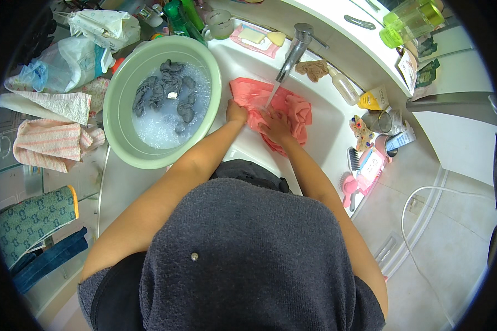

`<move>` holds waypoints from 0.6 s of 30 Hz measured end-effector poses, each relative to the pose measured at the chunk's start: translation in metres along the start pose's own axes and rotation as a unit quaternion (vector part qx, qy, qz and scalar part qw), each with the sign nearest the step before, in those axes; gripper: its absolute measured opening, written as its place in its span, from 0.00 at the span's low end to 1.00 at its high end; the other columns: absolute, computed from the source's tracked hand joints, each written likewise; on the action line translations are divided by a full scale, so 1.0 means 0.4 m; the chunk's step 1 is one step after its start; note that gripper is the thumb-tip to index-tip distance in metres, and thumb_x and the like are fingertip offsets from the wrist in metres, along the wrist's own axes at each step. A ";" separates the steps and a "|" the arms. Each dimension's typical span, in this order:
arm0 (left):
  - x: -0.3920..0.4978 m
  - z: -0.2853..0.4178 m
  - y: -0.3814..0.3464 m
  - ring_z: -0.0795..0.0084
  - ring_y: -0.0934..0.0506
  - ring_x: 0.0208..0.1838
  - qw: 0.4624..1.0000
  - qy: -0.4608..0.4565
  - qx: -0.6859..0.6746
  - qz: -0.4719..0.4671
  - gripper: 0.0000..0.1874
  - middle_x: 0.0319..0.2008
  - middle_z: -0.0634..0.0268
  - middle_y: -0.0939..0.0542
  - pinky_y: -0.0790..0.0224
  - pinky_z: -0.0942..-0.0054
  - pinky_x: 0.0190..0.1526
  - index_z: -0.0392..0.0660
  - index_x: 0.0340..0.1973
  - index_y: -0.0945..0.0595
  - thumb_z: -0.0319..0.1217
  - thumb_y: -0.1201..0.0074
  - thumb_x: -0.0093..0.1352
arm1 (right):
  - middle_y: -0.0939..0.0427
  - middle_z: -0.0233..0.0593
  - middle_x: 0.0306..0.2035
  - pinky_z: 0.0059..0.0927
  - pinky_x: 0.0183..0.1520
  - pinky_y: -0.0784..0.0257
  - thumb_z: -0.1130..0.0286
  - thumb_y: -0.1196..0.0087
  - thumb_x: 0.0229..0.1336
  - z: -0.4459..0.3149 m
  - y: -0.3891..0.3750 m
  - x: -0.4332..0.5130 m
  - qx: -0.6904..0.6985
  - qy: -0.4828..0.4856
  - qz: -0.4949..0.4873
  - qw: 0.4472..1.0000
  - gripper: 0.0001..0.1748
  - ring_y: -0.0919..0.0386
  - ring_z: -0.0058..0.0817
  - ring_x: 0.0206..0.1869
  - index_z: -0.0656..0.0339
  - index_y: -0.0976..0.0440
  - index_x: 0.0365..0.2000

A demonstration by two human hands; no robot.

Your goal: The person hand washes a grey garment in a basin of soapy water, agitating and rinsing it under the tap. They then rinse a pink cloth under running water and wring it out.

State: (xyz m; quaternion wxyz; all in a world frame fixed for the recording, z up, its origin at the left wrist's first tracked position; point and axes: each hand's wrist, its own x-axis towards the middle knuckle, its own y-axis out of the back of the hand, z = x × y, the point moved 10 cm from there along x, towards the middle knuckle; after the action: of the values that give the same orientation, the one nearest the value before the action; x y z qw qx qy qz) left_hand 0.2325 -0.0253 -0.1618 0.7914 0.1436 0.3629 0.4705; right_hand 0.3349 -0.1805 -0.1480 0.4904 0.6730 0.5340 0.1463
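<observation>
A wet coral-pink cloth (298, 113) lies bunched in a white washbasin (327, 128). Water runs onto it from a chrome faucet (294, 51). My left hand (236, 113) is at the cloth's left edge, its fingertips partly hidden, so its grip cannot be made out. My right hand (276, 126) lies on the middle of the cloth with fingers spread, beside the stream. To the left, a light green plastic basin (116, 132) holds sudsy water and a soaked dark grey garment (186, 108).
Soap bars (252, 35) rest on the back rim. A pump bottle (343, 86), a yellow tube (372, 98), a black-bristled brush (353, 159) and a pink hairbrush (349, 188) line the right rim. Folded striped towels (49, 142) hang at left. A white cable (404, 215) hangs at right.
</observation>
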 end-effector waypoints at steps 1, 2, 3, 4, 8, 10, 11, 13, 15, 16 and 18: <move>0.003 -0.005 -0.001 0.49 0.16 0.31 1.000 0.002 0.002 -0.002 0.21 0.41 0.40 0.19 0.22 0.58 0.33 0.33 0.49 0.29 0.28 0.43 0.63 | 0.55 0.33 0.77 0.67 0.67 0.51 0.43 0.52 0.62 -0.001 0.000 -0.001 0.003 0.003 0.003 1.000 0.35 0.51 0.55 0.71 0.35 0.40 0.68; 0.006 -0.009 -0.002 0.48 0.16 0.31 1.000 0.004 0.005 -0.004 0.22 0.41 0.40 0.19 0.22 0.58 0.33 0.33 0.50 0.29 0.28 0.43 0.63 | 0.55 0.33 0.77 0.67 0.67 0.51 0.43 0.52 0.62 -0.002 0.000 -0.002 0.006 0.005 0.007 1.000 0.35 0.51 0.55 0.71 0.35 0.40 0.68; 0.011 -0.016 -0.007 0.49 0.16 0.32 1.000 0.007 0.001 -0.010 0.22 0.41 0.40 0.19 0.22 0.58 0.33 0.32 0.50 0.29 0.28 0.43 0.63 | 0.55 0.33 0.77 0.65 0.68 0.51 0.44 0.51 0.61 -0.005 0.003 -0.005 0.004 0.000 0.005 1.000 0.34 0.51 0.54 0.71 0.36 0.39 0.67; 0.016 -0.023 -0.011 0.49 0.16 0.33 1.000 0.011 -0.002 -0.016 0.22 0.41 0.40 0.19 0.22 0.59 0.34 0.32 0.50 0.29 0.28 0.43 0.63 | 0.55 0.34 0.77 0.64 0.68 0.51 0.46 0.49 0.61 -0.006 0.005 -0.008 0.003 -0.006 0.003 1.000 0.34 0.51 0.53 0.71 0.37 0.38 0.67; 0.050 -0.054 -0.021 0.48 0.16 0.38 0.999 -0.024 0.032 0.009 0.23 0.44 0.41 0.19 0.22 0.58 0.39 0.32 0.51 0.30 0.29 0.42 0.63 | 0.55 0.34 0.77 0.64 0.68 0.51 0.48 0.48 0.60 -0.018 0.011 -0.013 0.006 0.004 0.012 1.000 0.33 0.51 0.51 0.71 0.38 0.35 0.65; 0.041 -0.049 -0.029 0.47 0.17 0.42 1.000 0.000 0.019 -0.014 0.24 0.45 0.41 0.19 0.23 0.58 0.44 0.32 0.51 0.30 0.29 0.42 0.63 | 0.57 0.33 0.77 0.65 0.68 0.53 0.45 0.50 0.61 -0.004 0.000 -0.010 0.005 0.000 0.000 1.000 0.34 0.52 0.54 0.71 0.36 0.37 0.67; 0.036 -0.047 -0.034 0.46 0.17 0.44 0.999 0.013 0.013 -0.026 0.24 0.46 0.41 0.20 0.24 0.57 0.46 0.32 0.51 0.29 0.29 0.42 0.62 | 0.58 0.32 0.77 0.66 0.69 0.54 0.43 0.51 0.62 0.002 -0.007 -0.009 0.004 -0.002 -0.006 1.000 0.34 0.53 0.55 0.72 0.36 0.38 0.67; 0.008 -0.017 -0.027 0.46 0.18 0.46 0.999 0.025 0.001 -0.043 0.23 0.46 0.41 0.19 0.25 0.58 0.49 0.33 0.51 0.29 0.29 0.43 0.62 | 0.59 0.32 0.77 0.66 0.69 0.55 0.43 0.51 0.62 0.014 -0.012 -0.010 0.007 -0.011 -0.006 1.000 0.34 0.53 0.55 0.72 0.36 0.38 0.67; 0.016 -0.026 -0.029 0.47 0.19 0.49 0.999 0.024 -0.009 -0.047 0.24 0.47 0.42 0.20 0.26 0.59 0.52 0.34 0.52 0.29 0.29 0.43 0.62 | 0.59 0.32 0.78 0.64 0.70 0.55 0.44 0.50 0.61 0.007 -0.010 -0.013 0.012 -0.008 -0.008 1.000 0.34 0.54 0.56 0.72 0.35 0.38 0.67; 0.057 -0.076 -0.042 0.47 0.20 0.51 0.999 0.019 -0.015 -0.038 0.25 0.48 0.42 0.20 0.27 0.59 0.53 0.35 0.54 0.29 0.28 0.43 0.62 | 0.60 0.32 0.78 0.63 0.70 0.55 0.44 0.50 0.61 -0.011 -0.005 -0.014 0.014 0.003 -0.010 1.000 0.34 0.55 0.56 0.72 0.34 0.38 0.67; 0.075 -0.077 -0.051 0.49 0.21 0.55 0.998 -0.030 -0.052 -0.023 0.28 0.51 0.44 0.20 0.28 0.61 0.56 0.37 0.57 0.29 0.28 0.42 0.61 | 0.54 0.34 0.76 0.59 0.69 0.51 0.48 0.48 0.61 -0.009 0.002 -0.013 0.016 0.023 0.026 0.999 0.32 0.51 0.52 0.71 0.37 0.36 0.65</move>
State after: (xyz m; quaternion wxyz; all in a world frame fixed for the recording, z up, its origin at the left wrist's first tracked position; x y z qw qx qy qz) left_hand 0.2324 -0.0138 -0.2080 0.8189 0.1084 0.3169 0.4661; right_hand 0.3308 -0.1832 -0.1439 0.4638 0.6906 0.5297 0.1657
